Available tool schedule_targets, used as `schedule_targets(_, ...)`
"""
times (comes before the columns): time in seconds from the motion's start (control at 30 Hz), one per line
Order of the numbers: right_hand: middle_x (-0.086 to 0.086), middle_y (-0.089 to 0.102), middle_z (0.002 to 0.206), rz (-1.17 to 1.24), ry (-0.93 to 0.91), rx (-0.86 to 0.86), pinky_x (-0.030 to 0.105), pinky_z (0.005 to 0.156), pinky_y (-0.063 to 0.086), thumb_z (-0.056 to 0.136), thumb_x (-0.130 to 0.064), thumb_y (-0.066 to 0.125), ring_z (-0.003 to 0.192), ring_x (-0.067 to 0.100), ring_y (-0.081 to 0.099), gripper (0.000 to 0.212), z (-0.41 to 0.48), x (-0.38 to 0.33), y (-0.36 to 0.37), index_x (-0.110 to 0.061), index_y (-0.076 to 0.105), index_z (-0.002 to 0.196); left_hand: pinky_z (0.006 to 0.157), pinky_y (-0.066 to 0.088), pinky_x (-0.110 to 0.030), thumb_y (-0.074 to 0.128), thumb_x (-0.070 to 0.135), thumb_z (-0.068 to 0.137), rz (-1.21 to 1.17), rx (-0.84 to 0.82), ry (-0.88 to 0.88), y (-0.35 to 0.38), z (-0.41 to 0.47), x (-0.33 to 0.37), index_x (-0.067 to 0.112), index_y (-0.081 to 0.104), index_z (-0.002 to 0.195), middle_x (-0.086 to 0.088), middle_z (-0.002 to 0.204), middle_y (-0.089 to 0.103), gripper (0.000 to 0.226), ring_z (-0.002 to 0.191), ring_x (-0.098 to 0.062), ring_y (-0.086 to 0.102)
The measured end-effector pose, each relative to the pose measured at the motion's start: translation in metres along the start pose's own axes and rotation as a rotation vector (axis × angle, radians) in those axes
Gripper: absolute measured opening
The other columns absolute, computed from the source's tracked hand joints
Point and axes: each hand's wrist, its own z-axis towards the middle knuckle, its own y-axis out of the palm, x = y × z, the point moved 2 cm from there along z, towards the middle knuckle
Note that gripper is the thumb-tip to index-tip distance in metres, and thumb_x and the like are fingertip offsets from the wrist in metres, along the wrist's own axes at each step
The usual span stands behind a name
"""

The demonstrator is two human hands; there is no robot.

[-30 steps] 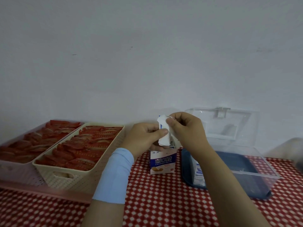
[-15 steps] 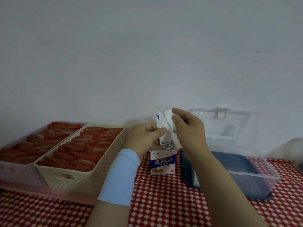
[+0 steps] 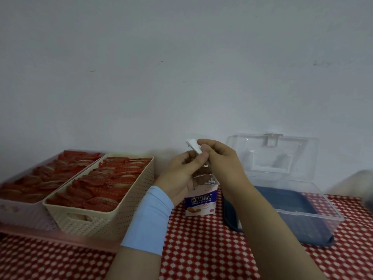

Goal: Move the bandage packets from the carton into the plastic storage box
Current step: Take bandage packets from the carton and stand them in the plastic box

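Fingers of the left hand [image 3: 181, 174] and right hand [image 3: 220, 158] pinch white packets [image 3: 193, 145] just above the carton [image 3: 200, 202], where more show. The open box [image 3: 314, 209] right of the carton looks mostly unfilled.

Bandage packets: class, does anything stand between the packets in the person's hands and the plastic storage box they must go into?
Nothing visible does. Both the left hand and right hand pinch the bandage packets above the carton; the plastic storage box stands just right of it, lid raised, top open.
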Motion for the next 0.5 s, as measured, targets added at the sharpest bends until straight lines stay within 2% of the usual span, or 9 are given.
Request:
schedule_targets(0.1, 0.004, 0.072, 0.108, 0.021, 0.041, -0.046, 0.025, 0.072, 0.055, 0.101, -0.018, 0.054, 0.094, 0.014, 0.069, 0.023, -0.001, 0.000, 0.000, -0.024, 0.067, 0.119, 0.085, 0.056, -0.036, 0.067, 0.026, 0.079, -0.076, -0.041, -0.010, 0.002, -0.002, 0.000, -0.012, 0.055, 0.122, -0.023, 0.116, 0.066, 0.058, 0.100, -0.027, 0.066)
schedule_targets(0.2, 0.001, 0.069, 0.107, -0.034, 0.014, -0.074, 0.023, 0.072, 0.054, 0.100, -0.016, 0.056, 0.090, 0.012, 0.067, 0.027, 0.000, 0.000, -0.001, -0.027, 0.063, 0.124, 0.086, 0.058, -0.036, 0.067, 0.024, 0.079, -0.075, -0.066, -0.015, -0.002, -0.004, 0.002, -0.012, 0.058, 0.120, -0.026, 0.116, 0.064, 0.055, 0.097, -0.026, 0.067)
schedule_targets(0.27, -0.003, 0.068, 0.109, -0.118, -0.027, -0.104, 0.025, 0.076, 0.055, 0.098, -0.017, 0.060, 0.095, 0.015, 0.068, 0.032, 0.000, -0.002, -0.006, -0.030, 0.062, 0.127, 0.087, 0.057, -0.040, 0.067, 0.023, 0.080, -0.057, -0.080, -0.016, -0.006, -0.005, 0.003, -0.012, 0.058, 0.121, -0.028, 0.116, 0.064, 0.055, 0.096, -0.027, 0.067)
schedule_targets(0.33, -0.004, 0.067, 0.115, -0.154, -0.073, -0.176, 0.023, 0.078, 0.055, 0.097, -0.015, 0.061, 0.098, 0.012, 0.069, 0.038, 0.000, -0.005, -0.011, -0.032, 0.062, 0.131, 0.082, 0.060, -0.039, 0.064, 0.018, 0.084, -0.046, -0.102, -0.021, -0.009, -0.007, 0.005, -0.008, 0.060, 0.121, -0.025, 0.110, 0.067, 0.046, 0.091, -0.027, 0.069)
schedule_targets(0.4, -0.003, 0.069, 0.113, -0.160, -0.112, -0.224, 0.022, 0.081, 0.055, 0.097, -0.012, 0.061, 0.094, 0.008, 0.069, 0.038, -0.001, -0.009, -0.016, -0.031, 0.064, 0.130, 0.071, 0.061, -0.036, 0.061, 0.015, 0.087, -0.025, -0.149, -0.042, -0.011, -0.011, 0.007, -0.004, 0.063, 0.117, -0.016, 0.096, 0.072, 0.036, 0.081, -0.024, 0.070)
schedule_targets(0.5, -0.008, 0.073, 0.094, -0.236, -0.146, -0.232, 0.019, 0.075, 0.054, 0.099, -0.011, 0.058, 0.075, 0.005, 0.066, 0.031, -0.002, -0.013, -0.020, -0.023, 0.069, 0.125, 0.063, 0.060, -0.032, 0.063, 0.018, 0.079, -0.001, -0.190, -0.085, -0.013, -0.015, 0.007, -0.001, 0.064, 0.112, -0.010, 0.088, 0.074, 0.038, 0.071, -0.022, 0.071)
